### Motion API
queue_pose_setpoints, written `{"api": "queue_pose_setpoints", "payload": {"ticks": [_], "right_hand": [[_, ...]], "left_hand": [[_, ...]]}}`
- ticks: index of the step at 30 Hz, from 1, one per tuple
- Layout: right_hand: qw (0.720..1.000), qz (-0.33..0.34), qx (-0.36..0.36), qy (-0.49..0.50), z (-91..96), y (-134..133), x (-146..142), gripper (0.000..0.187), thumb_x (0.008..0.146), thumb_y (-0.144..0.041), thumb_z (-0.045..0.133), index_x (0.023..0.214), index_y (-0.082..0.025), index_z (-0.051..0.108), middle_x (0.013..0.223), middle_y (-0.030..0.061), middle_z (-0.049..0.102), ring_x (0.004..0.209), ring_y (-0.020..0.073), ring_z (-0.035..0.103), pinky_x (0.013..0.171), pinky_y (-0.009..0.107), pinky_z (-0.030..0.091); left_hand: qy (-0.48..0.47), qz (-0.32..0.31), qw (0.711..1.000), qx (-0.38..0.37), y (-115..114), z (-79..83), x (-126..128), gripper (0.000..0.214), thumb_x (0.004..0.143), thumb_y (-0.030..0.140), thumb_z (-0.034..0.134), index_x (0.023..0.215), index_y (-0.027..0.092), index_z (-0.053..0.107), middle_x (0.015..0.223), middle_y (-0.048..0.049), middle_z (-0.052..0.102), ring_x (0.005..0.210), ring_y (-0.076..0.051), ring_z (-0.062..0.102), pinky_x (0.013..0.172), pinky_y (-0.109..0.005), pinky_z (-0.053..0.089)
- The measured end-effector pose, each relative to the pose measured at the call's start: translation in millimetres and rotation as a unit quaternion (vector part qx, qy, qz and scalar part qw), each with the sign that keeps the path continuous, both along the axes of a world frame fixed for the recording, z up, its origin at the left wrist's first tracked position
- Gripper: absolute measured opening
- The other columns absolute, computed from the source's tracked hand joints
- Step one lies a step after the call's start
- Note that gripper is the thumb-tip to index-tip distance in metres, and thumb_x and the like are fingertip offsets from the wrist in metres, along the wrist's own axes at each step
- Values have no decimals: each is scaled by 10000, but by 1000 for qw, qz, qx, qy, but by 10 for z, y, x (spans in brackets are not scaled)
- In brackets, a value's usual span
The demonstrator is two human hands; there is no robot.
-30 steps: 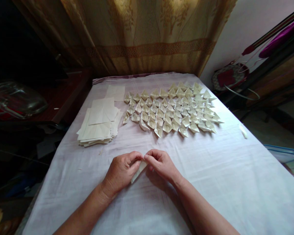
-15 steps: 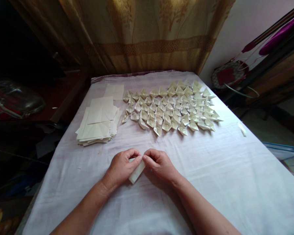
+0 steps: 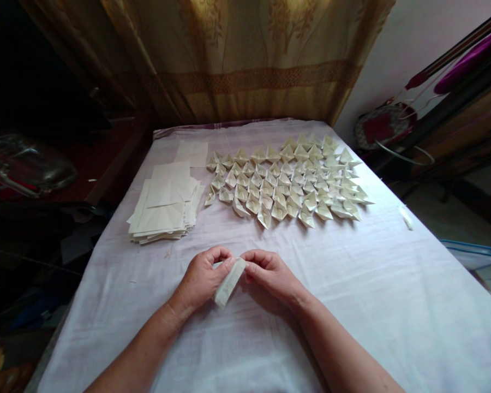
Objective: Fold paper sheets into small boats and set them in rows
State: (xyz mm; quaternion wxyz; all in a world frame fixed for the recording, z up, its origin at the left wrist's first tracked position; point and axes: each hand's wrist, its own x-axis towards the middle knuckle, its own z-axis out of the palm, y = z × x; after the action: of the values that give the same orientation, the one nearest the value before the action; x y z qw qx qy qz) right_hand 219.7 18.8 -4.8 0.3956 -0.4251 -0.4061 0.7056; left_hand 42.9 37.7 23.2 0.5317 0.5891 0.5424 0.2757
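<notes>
A small piece of folded paper is held above the near part of the cloth, between my two hands. My left hand pinches it from the left, thumb on top and fingers hidden behind. At its upper right corner, my right hand is closed, with thumb and forefinger on the paper's edge. Beyond the hands, several rows of folded paper boats stand close together. To their left lies a stack of flat paper sheets.
A white cloth covers the table. One more sheet lies behind the stack. A small white scrap rests near the right edge. A curtain hangs at the back. A dark red side table stands left, with a clear plastic bag.
My right thumb has slid off the paper's top face to its right edge, so the upper corner now shows. The paper has tilted slightly. My left hand keeps its hold.
</notes>
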Motion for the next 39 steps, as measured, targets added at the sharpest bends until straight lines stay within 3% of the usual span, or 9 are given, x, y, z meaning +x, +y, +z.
{"api": "queue_pose_setpoints", "payload": {"ticks": [7, 16, 20, 25, 29, 32, 35, 39], "right_hand": [[997, -41, 40, -52, -7, 5, -33, 391, 721, -543, 744, 745, -172, 622, 645, -30, 568, 560, 91, 472, 545, 222, 390], [985, -66, 90, -133, -17, -21, -50, 270, 791, -422, 637, 684, -196, 538, 584, -50, 477, 536, 93, 409, 490, 203, 347], [978, -75, 116, -156, -42, -41, -86, 222, 814, -380, 600, 701, -200, 535, 586, -46, 494, 543, 100, 436, 512, 210, 375], [929, -123, 267, -225, -58, -69, -97, 56, 840, -240, 573, 794, -209, 582, 647, -34, 558, 562, 105, 487, 544, 219, 396], [890, -100, 361, -259, -55, -55, -64, 128, 878, -170, 540, 826, -211, 650, 755, 21, 668, 688, 139, 611, 644, 246, 470], [881, -90, 376, -274, -54, -40, -43, 120, 889, -169, 561, 857, -209, 669, 772, 34, 691, 701, 148, 635, 652, 248, 487], [880, -83, 374, -281, -61, -35, -28, 102, 889, -180, 579, 859, -205, 673, 778, 37, 695, 698, 151, 639, 658, 248, 493], [889, -67, 350, -288, -81, -30, -7, 93, 878, -186, 585, 840, -202, 668, 752, 22, 680, 667, 140, 615, 643, 240, 475]], "left_hand": [[65, -28, 994, 78, -37, 29, 19, 210, 836, 368, 590, 770, 191, 680, 753, 1, 694, 750, -178, 629, 719, -232, 466], [41, -75, 995, 44, -63, 79, -5, 249, 849, 376, 582, 875, 186, 741, 818, -23, 741, 786, -198, 667, 721, -238, 491], [78, -37, 994, 71, -88, 64, 25, 179, 818, 345, 620, 828, 207, 734, 812, -8, 746, 778, -196, 670, 750, -242, 495], [56, -8, 998, 35, -78, -5, 32, 217, 810, 381, 618, 768, 189, 710, 779, -16, 726, 757, -192, 654, 689, -228, 481], [45, -24, 999, 19, -65, -29, 4, 221, 820, 381, 612, 768, 186, 705, 812, -24, 728, 788, -193, 656, 697, -230, 478], [48, -17, 998, 25, -76, -38, -6, 187, 825, 366, 621, 827, 192, 690, 831, -20, 730, 803, -190, 666, 730, -239, 486], [47, 2, 998, 29, -101, -36, -7, 249, 828, 347, 637, 1036, 209, 642, 852, -9, 734, 802, -181, 685, 763, -251, 497], [119, -19, 988, 102, -130, -24, -15, 241, 852, 297, 641, 1085, 238, 618, 932, -10, 748, 893, -188, 705, 815, -260, 499]]}}
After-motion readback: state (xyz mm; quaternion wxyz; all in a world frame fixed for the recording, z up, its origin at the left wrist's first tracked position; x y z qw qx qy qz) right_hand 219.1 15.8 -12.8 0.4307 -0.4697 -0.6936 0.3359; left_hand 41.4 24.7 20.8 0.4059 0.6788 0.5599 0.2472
